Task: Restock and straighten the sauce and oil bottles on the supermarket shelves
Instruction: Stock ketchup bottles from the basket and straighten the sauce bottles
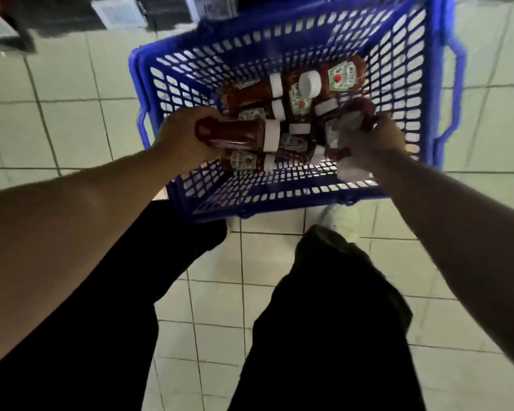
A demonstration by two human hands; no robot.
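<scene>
Over the blue basket's (279,194) near edge, the left hand (184,137) grips a ketchup bottle (235,134) lying sideways, white cap inward. Near the basket's right wall, the right hand (371,140) clutches another bottle (347,123), blurred. More ketchup bottles (297,96) lie heaped on the basket floor.

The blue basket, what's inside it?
The blue basket holds ketchup bottles with white caps, lying in a heap. The left hand and right hand each grip one. Lower bottles are partly covered.

Dim, greenish cast; pale glossy floor tiles (279,262) brightest. Motion blur on right hand (371,140) and top-edge shelf tags (211,7). Wide-angle bending at edges.
</scene>
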